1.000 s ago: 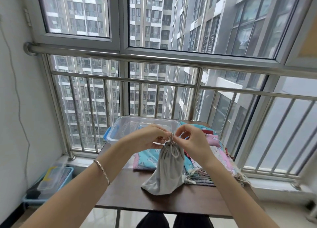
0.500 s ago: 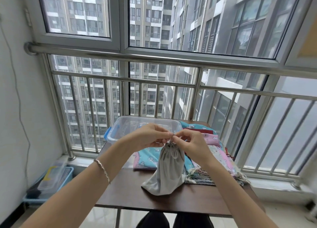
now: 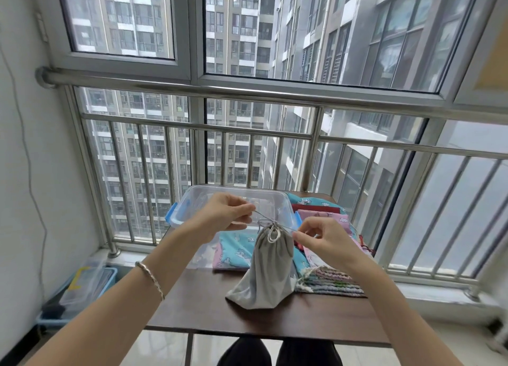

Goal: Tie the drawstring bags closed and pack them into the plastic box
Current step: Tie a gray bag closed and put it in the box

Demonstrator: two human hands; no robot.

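Note:
A grey drawstring bag (image 3: 268, 272) stands upright on the brown table (image 3: 192, 305), its neck gathered under a knot of cord. My left hand (image 3: 228, 213) pinches one cord end, up and to the left of the knot. To the knot's right, my right hand (image 3: 323, 237) pinches the other end. Both cords are stretched taut away from the knot. Behind the bag sits the clear plastic box (image 3: 192, 200) with blue clips. Its inside is partly hidden by my left hand.
A blue and pink printed bag (image 3: 233, 253) lies flat left of the grey one. Several more patterned bags (image 3: 327, 280) are stacked at the right. A metal railing (image 3: 247, 129) and window stand close behind the table. A blue bin (image 3: 77, 291) sits on the floor at left.
My hands were close together at the bag's neck; they have now moved apart, pulling the two cord ends taut sideways. The bag stays where it was.

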